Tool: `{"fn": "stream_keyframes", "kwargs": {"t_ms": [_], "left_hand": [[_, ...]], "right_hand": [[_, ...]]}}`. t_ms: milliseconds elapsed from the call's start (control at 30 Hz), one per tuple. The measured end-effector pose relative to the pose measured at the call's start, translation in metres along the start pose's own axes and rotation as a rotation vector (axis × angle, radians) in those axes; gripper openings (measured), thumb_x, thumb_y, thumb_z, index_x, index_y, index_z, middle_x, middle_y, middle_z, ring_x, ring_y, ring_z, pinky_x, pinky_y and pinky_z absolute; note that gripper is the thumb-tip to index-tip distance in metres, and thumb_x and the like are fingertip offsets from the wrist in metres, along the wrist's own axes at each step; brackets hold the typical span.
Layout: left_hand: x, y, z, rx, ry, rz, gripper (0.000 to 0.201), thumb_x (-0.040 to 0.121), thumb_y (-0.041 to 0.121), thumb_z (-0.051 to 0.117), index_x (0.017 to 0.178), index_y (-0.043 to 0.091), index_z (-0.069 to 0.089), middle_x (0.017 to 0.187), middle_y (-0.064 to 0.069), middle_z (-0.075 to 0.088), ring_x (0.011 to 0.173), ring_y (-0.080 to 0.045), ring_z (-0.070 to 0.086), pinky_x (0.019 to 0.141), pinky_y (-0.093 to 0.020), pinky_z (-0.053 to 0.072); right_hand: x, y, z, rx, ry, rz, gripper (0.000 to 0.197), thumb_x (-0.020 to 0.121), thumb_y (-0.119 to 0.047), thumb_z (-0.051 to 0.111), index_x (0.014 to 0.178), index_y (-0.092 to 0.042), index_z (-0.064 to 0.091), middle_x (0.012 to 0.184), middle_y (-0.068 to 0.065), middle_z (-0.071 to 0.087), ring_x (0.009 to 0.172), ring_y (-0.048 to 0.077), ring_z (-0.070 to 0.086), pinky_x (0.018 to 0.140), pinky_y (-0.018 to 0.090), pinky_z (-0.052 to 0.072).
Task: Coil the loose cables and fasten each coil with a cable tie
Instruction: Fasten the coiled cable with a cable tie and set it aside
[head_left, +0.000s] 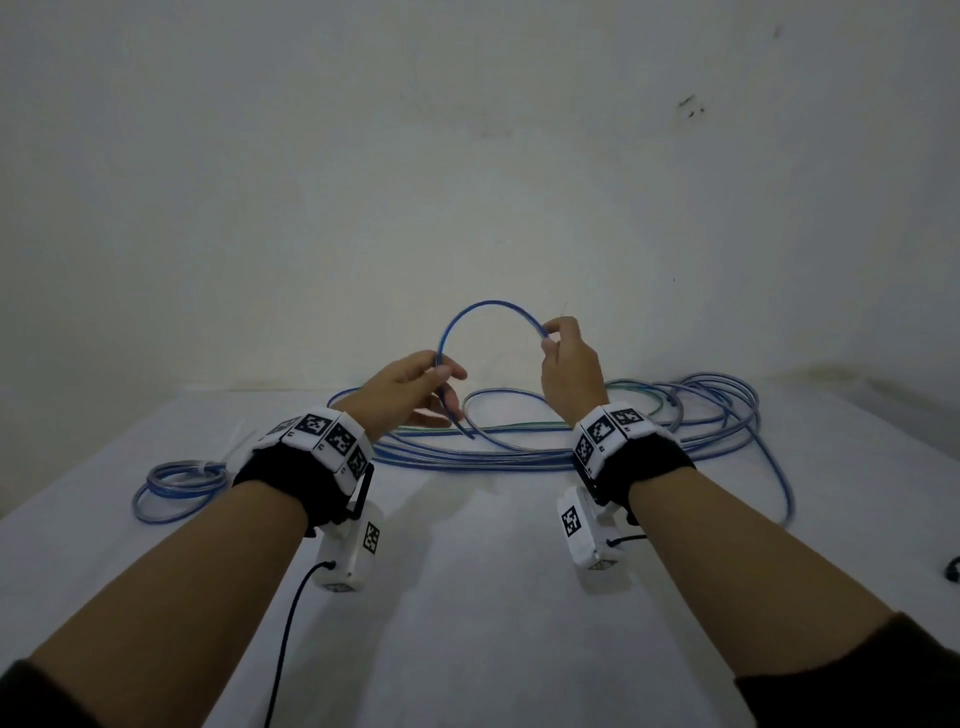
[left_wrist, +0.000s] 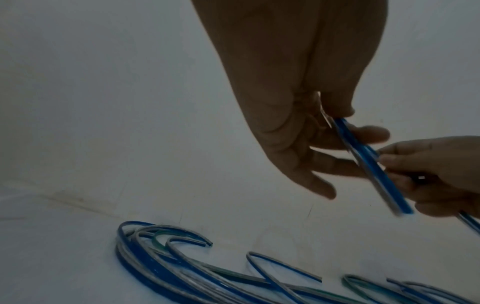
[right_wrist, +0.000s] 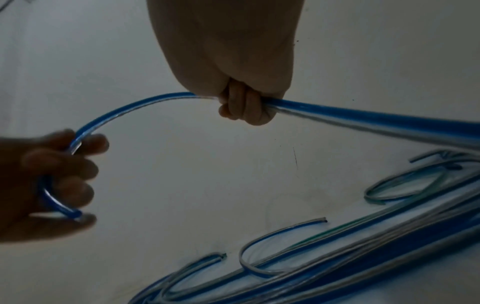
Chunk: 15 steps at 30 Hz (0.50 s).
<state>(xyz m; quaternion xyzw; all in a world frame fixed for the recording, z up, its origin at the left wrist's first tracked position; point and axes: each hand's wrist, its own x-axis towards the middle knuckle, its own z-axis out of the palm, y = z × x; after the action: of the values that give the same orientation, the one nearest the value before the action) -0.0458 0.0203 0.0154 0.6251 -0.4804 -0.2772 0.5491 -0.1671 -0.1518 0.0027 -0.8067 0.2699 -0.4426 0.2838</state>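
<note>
A blue and clear flat cable (head_left: 488, 304) rises in an arch between both raised hands. My left hand (head_left: 441, 371) pinches it near one end, and the short tail hangs down toward the table. My right hand (head_left: 549, 335) grips the other side of the arch in a fist. In the left wrist view the left hand (left_wrist: 337, 123) pinches the cable (left_wrist: 374, 164), with the right hand (left_wrist: 428, 164) close behind. The right wrist view shows the right hand (right_wrist: 244, 107) curled round the cable (right_wrist: 130, 107), which curves over to the left hand (right_wrist: 64, 164).
A tangle of loose blue and green cables (head_left: 493, 457) lies across the far side of the white table (head_left: 493, 597), trailing to the right. A small coiled cable (head_left: 179, 473) lies at the left, with pale strips beside it. A dark object (head_left: 953, 569) sits at the right edge.
</note>
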Motion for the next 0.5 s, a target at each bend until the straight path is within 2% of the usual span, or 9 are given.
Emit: {"fn": "stream_keyframes", "kwargs": {"t_ms": [67, 133, 233, 300, 367, 433, 500], "left_hand": [[0.004, 0.004, -0.001, -0.037, 0.119, 0.053, 0.026, 0.100, 0.022, 0.037, 0.095, 0.014, 0.061, 0.065, 0.002, 0.050, 0.064, -0.012, 0.055, 0.080, -0.034, 0.054], [0.008, 0.008, -0.002, -0.152, 0.168, 0.051, 0.025, 0.100, 0.020, 0.037, 0.100, 0.015, 0.062, 0.068, 0.004, 0.040, 0.060, -0.008, 0.044, 0.070, -0.025, 0.053], [0.007, 0.015, 0.000, -0.291, 0.154, 0.054, 0.024, 0.100, 0.017, 0.036, 0.113, 0.018, 0.056, 0.078, 0.003, 0.049, 0.056, -0.007, 0.047, 0.055, -0.020, 0.049], [0.008, 0.015, 0.002, -0.235, 0.195, 0.084, 0.024, 0.100, 0.027, 0.039, 0.117, 0.024, 0.056, 0.081, 0.001, 0.057, 0.049, -0.008, 0.046, 0.047, -0.019, 0.043], [0.010, 0.016, 0.004, -0.245, 0.236, 0.089, 0.025, 0.098, 0.031, 0.043, 0.115, 0.021, 0.058, 0.075, -0.001, 0.054, 0.045, -0.008, 0.036, 0.042, -0.017, 0.031], [0.012, 0.018, 0.003, -0.418, 0.197, 0.049, 0.021, 0.096, 0.019, 0.043, 0.111, 0.011, 0.056, 0.073, 0.000, 0.048, 0.044, -0.006, 0.033, 0.041, -0.016, 0.027], [0.013, 0.020, 0.002, -0.562, 0.129, 0.048, 0.023, 0.089, 0.005, 0.040, 0.109, 0.006, 0.052, 0.079, -0.001, 0.052, 0.047, -0.005, 0.042, 0.044, -0.015, 0.033]], "right_hand": [[-0.003, 0.001, 0.000, -0.072, -0.107, -0.003, 0.019, 0.099, -0.009, 0.034, 0.111, -0.004, 0.046, 0.074, 0.010, 0.049, 0.057, 0.018, 0.042, 0.051, 0.029, 0.030], [-0.007, 0.002, 0.002, -0.157, -0.198, -0.016, 0.021, 0.098, -0.010, 0.035, 0.112, -0.003, 0.049, 0.080, 0.012, 0.052, 0.067, 0.023, 0.047, 0.058, 0.029, 0.034], [-0.014, 0.002, 0.005, -0.255, -0.285, -0.099, 0.027, 0.096, -0.009, 0.039, 0.119, -0.005, 0.053, 0.102, 0.018, 0.056, 0.091, 0.031, 0.054, 0.072, 0.028, 0.036], [-0.018, 0.001, 0.009, -0.296, -0.350, -0.146, 0.034, 0.094, -0.006, 0.040, 0.124, -0.006, 0.054, 0.110, 0.020, 0.054, 0.098, 0.033, 0.053, 0.077, 0.028, 0.036], [-0.019, 0.001, 0.011, -0.334, -0.409, -0.175, 0.036, 0.094, -0.006, 0.040, 0.127, -0.008, 0.054, 0.111, 0.020, 0.054, 0.100, 0.033, 0.053, 0.080, 0.029, 0.038], [-0.019, 0.004, 0.011, -0.358, -0.425, -0.183, 0.037, 0.095, -0.005, 0.039, 0.128, -0.009, 0.055, 0.109, 0.021, 0.055, 0.102, 0.033, 0.053, 0.082, 0.030, 0.038], [-0.018, 0.007, 0.009, -0.379, -0.414, -0.182, 0.036, 0.095, -0.004, 0.038, 0.127, -0.008, 0.055, 0.107, 0.021, 0.055, 0.101, 0.034, 0.053, 0.083, 0.033, 0.039]]}}
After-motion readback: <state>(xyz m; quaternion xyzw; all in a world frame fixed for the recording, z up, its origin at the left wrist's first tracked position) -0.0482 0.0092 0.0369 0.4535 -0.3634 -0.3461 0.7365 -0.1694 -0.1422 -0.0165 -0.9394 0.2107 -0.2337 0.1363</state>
